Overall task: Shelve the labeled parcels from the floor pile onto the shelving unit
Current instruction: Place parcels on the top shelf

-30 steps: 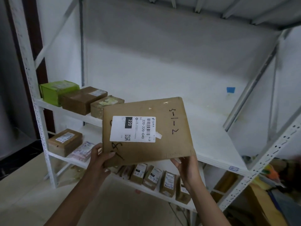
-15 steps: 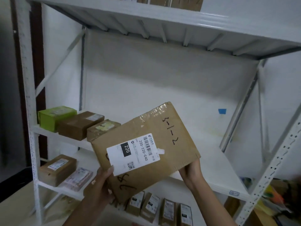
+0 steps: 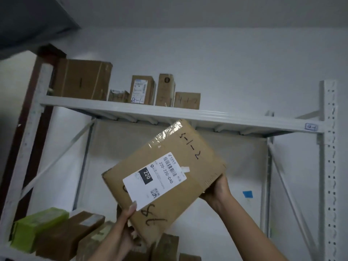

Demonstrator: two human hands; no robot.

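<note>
A flat brown cardboard parcel with a white shipping label reading 220 and handwritten marks is tilted in the air in front of the white shelving unit. My left hand grips its lower corner, thumb on the label's edge. My right hand holds its right edge from beneath. The parcel sits below the top shelf beam, its upper corner just under it.
Several brown boxes stand on the top shelf. A green box and brown boxes lie on the lower shelf at the left. A perforated upright stands at the right. Blue tape marks the back wall.
Both hands have raised the parcel and tilted it further, its right side up. My view has swung upward, so the top shelf with its boxes now shows and the lower shelves have dropped out.
</note>
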